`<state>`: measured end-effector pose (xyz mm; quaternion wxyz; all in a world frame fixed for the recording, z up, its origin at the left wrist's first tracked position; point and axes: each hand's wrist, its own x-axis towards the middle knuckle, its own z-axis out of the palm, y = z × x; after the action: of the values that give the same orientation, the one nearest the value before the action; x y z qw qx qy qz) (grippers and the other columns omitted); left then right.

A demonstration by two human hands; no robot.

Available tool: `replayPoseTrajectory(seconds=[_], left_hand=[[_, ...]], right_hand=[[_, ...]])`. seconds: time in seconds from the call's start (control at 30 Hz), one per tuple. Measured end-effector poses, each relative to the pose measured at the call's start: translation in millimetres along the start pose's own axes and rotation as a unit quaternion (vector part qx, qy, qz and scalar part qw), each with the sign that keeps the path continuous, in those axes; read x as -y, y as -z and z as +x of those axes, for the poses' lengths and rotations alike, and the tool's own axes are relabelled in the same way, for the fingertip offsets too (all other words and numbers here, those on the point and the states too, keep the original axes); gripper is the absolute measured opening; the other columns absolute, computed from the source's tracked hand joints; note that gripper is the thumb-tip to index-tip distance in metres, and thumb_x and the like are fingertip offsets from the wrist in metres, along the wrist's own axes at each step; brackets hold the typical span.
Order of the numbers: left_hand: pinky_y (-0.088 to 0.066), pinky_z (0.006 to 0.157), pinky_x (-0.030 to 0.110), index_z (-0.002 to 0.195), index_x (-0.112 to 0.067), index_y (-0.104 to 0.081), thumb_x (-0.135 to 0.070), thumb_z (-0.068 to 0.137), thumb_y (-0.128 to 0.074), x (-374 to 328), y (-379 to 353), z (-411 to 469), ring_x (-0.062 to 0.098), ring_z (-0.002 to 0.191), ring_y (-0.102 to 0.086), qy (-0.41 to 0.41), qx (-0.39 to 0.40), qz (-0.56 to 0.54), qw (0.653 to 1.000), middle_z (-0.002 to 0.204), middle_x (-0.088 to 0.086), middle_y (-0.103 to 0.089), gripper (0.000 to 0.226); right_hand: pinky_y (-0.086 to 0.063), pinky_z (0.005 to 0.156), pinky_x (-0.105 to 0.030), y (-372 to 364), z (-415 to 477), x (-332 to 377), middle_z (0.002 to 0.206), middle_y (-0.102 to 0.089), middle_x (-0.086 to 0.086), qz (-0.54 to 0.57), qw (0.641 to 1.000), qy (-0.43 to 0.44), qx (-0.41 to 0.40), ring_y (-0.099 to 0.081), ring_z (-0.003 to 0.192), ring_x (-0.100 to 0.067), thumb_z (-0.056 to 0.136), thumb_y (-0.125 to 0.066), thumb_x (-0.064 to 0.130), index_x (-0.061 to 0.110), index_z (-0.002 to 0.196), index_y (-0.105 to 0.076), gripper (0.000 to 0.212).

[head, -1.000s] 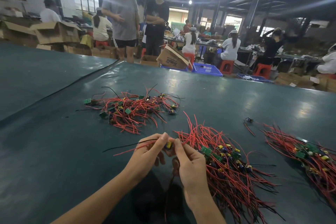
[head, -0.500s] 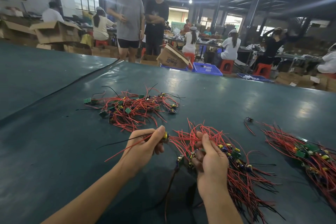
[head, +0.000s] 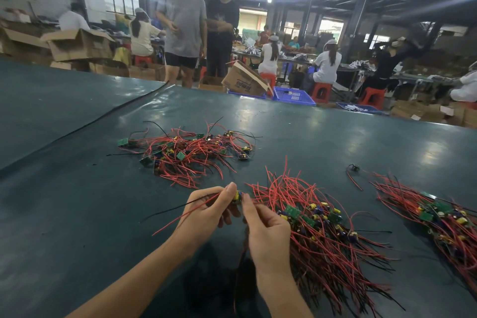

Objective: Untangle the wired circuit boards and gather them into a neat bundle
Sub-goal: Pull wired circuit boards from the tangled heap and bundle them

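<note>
My left hand pinches a small circuit board whose red and black wires trail out to the left. My right hand meets it from the right, fingertips pinching at the same board; more red wires hang down under that hand. Just right of my hands lies a large pile of wired boards, red and black leads fanning toward me. A loose tangled pile sits farther back on the dark green table. A third bundle lies at the right.
One stray board with wires lies between the middle and right piles. Beyond the table's far edge two people stand, with cardboard boxes and blue crates on the floor. Seated workers fill the background.
My right hand has left the middle pile and come back left to the board my left hand holds. The left hand has stayed roughly in place.
</note>
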<state>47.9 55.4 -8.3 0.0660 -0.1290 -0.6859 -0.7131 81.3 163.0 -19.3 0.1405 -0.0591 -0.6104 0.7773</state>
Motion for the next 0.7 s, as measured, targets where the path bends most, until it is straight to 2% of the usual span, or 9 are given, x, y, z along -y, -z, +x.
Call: replayPoseTrajectory(seconds=[0.13, 0.2, 0.23, 0.3, 0.37, 0.53, 0.63, 0.7], left_hand=[[-0.041, 0.048, 0.019, 0.057, -0.02, -0.068, -0.04, 0.084, -0.058, -0.7, -2.0, -3.5, 0.009, 0.047, -0.054, -0.022, 0.044, 0.031, 0.998, 0.054, 0.002, -0.064, 0.035], [-0.041, 0.048, 0.019, 0.057, -0.02, -0.066, -0.04, 0.086, -0.055, -1.3, -3.5, -4.9, 0.008, 0.047, -0.054, -0.027, 0.062, 0.043, 0.997, 0.054, 0.002, -0.064, 0.036], [-0.04, 0.048, 0.02, 0.058, -0.02, -0.066, -0.041, 0.086, -0.055, -2.3, -3.7, -4.5, 0.009, 0.047, -0.054, -0.023, 0.063, 0.041, 0.997, 0.054, 0.002, -0.064, 0.037], [-0.04, 0.047, 0.021, 0.059, -0.02, -0.068, -0.041, 0.09, -0.056, -4.3, -2.2, -2.7, 0.01, 0.047, -0.054, -0.017, 0.059, 0.029, 0.998, 0.054, 0.003, -0.065, 0.039], [-0.039, 0.048, 0.022, 0.06, -0.021, -0.07, -0.04, 0.092, -0.057, -6.6, 0.3, -0.1, 0.011, 0.047, -0.053, -0.015, 0.056, 0.026, 0.998, 0.054, 0.004, -0.064, 0.04], [-0.04, 0.048, 0.02, 0.069, -0.01, -0.074, -0.049, 0.084, -0.057, -8.8, 5.0, 2.6, 0.013, 0.049, -0.053, 0.017, 0.033, -0.023, 0.999, 0.057, 0.005, -0.064, 0.045], [-0.04, 0.046, 0.021, 0.062, -0.014, -0.074, -0.059, 0.069, -0.063, -7.6, 5.9, 4.0, 0.014, 0.05, -0.054, 0.09, -0.01, -0.1, 0.991, 0.059, 0.007, -0.063, 0.047], [-0.04, 0.044, 0.019, 0.061, -0.013, -0.072, -0.061, 0.062, -0.066, -7.0, 6.0, 4.7, 0.013, 0.049, -0.054, 0.138, -0.01, -0.167, 0.976, 0.061, 0.005, -0.063, 0.048]], right_hand=[[-0.054, 0.075, -0.04, 1.6, 2.0, 0.1, 0.069, -0.071, -0.006, 0.009, 0.999, -0.005, -0.041, -0.061, 0.07, -0.019, 0.09, -0.068, 0.022, 0.018, 0.067, -0.078, 0.026], [-0.057, 0.073, -0.033, 4.6, 5.8, 4.4, 0.071, -0.074, -0.002, 0.024, 0.997, -0.001, -0.069, -0.066, 0.07, -0.013, 0.09, -0.068, 0.018, 0.024, 0.068, -0.08, 0.026], [-0.057, 0.066, -0.026, 6.3, 8.3, 6.7, 0.067, -0.073, 0.001, 0.039, 0.996, -0.003, -0.085, -0.065, 0.065, -0.008, 0.09, -0.069, 0.017, 0.026, 0.067, -0.08, 0.027], [-0.043, 0.045, -0.015, 11.9, 13.4, 13.2, 0.053, -0.062, 0.009, 0.072, 0.99, -0.02, -0.121, -0.051, 0.046, 0.0, 0.089, -0.07, 0.015, 0.027, 0.065, -0.08, 0.028], [-0.029, 0.035, -0.015, 22.0, 19.2, 18.4, 0.047, -0.051, 0.011, 0.107, 0.981, -0.047, -0.157, -0.035, 0.037, 0.0, 0.088, -0.07, 0.016, 0.024, 0.065, -0.08, 0.026], [-0.026, 0.034, -0.016, 38.5, 24.2, 27.8, 0.051, -0.054, 0.007, 0.171, 0.969, -0.035, -0.177, -0.032, 0.04, -0.003, 0.091, -0.067, 0.014, 0.013, 0.078, -0.077, 0.017], [-0.025, 0.034, -0.016, 33.5, 20.8, 26.2, 0.055, -0.058, 0.005, 0.155, 0.976, 0.0, -0.156, -0.032, 0.038, -0.003, 0.091, -0.066, 0.014, 0.014, 0.074, -0.078, 0.021], [-0.025, 0.035, -0.016, 28.5, 17.1, 25.2, 0.055, -0.058, 0.005, 0.135, 0.98, 0.024, -0.142, -0.031, 0.038, -0.003, 0.092, -0.065, 0.016, 0.017, 0.076, -0.08, 0.022]])
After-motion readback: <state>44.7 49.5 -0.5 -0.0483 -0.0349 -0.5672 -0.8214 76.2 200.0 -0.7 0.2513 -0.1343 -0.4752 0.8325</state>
